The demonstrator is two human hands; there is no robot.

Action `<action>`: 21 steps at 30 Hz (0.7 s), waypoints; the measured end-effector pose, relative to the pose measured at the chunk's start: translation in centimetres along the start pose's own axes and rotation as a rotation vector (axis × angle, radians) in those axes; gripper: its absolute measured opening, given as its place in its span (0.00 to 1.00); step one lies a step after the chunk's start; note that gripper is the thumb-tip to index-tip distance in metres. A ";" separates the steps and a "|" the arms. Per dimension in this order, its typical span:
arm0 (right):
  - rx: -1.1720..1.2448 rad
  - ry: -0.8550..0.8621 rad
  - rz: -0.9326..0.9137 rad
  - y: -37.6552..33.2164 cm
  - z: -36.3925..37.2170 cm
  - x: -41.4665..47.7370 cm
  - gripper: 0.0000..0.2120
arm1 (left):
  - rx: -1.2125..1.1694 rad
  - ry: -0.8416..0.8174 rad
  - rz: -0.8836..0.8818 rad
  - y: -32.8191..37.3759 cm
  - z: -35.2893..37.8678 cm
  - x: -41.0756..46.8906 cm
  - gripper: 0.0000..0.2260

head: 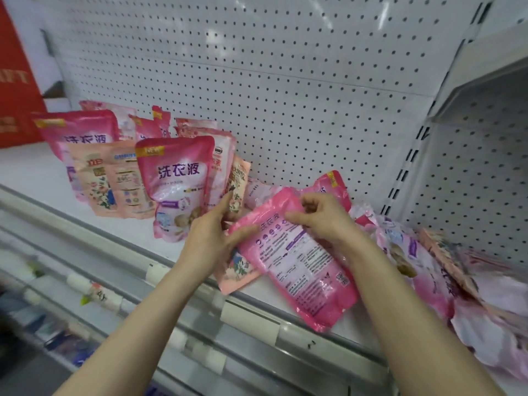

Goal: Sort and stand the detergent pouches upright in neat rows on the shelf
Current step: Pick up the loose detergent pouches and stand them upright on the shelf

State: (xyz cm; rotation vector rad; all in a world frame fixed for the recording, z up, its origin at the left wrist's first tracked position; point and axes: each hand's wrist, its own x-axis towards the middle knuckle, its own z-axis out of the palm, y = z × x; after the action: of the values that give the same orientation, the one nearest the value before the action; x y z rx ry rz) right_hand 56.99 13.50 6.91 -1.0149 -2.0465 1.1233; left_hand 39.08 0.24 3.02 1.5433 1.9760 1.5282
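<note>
pink pouch [303, 261]: glossy, back label up, slanted at the front edge of the shelf [114, 232]
left hand [211, 235]: thumb clamped on its left edge
right hand [320, 215]: fingers curled, pinching its top
shelf: upright pouches [174, 184] left, floppy heap [414, 252] right

A white pegboard panel [285, 67] forms the back wall. A red sign [14, 81] with pale lettering stands far left. A slotted upright [411, 155] borders the neighbouring bay, and blurred goods [94, 292] sit below.
</note>
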 end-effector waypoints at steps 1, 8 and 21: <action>0.053 0.062 -0.020 -0.2 -0.5 0.2 0.05 | 0.017 -0.028 -0.048 -0.5 -0.4 0.0 0.40; 0.330 0.357 -0.144 -2.4 -2.1 1.4 0.07 | 0.207 0.029 -0.127 -1.9 -2.2 -0.1 0.22; 0.537 0.351 -0.158 -4.5 5.9 5.1 0.05 | -0.536 0.160 -0.317 -2.7 -7.1 -1.6 0.09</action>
State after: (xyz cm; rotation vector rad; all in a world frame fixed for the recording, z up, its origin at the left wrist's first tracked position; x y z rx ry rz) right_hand 48.11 13.65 8.71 -0.7032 -1.4120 1.2178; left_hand 33.41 -5.01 3.35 0.8764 1.5910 1.8735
